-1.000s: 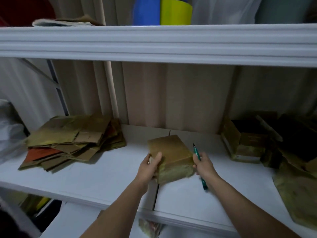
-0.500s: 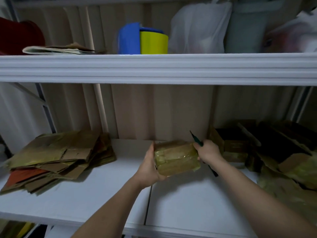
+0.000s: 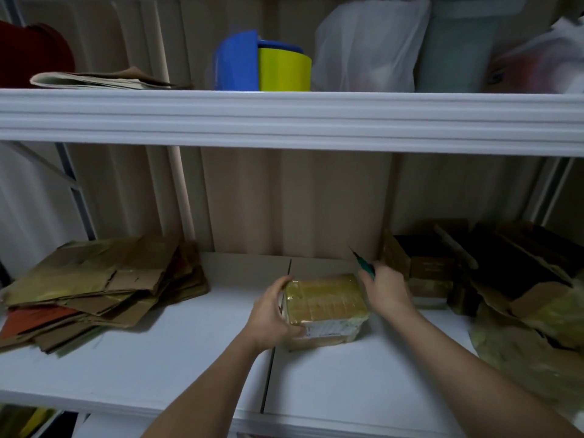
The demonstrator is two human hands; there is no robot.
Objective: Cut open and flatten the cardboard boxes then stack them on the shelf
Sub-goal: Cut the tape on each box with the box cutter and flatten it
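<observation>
Far left of the box [image 3: 325, 306], the flat cardboard pile [image 3: 104, 289] sits on the white shelf [image 3: 164, 352], w/ bare shelf between pile and box. Left hand [image 3: 271, 314] curls round the box's left end, fingers wrapped on it. The box is sealed in glossy tape, resting on the shelf near the middle seam, long axis running left-right, tilted a bit. Right hand [image 3: 384, 292] is at the box's right end, fist closed on a green cutter [image 3: 363, 267], tip pointing up and back, away from the box. So the blade hand's nearest the right top edge; prob. the cut starts there, along the tape. Right of the box: uncut boxes [image 3: 423, 267], close, little elbow room that side.
</observation>
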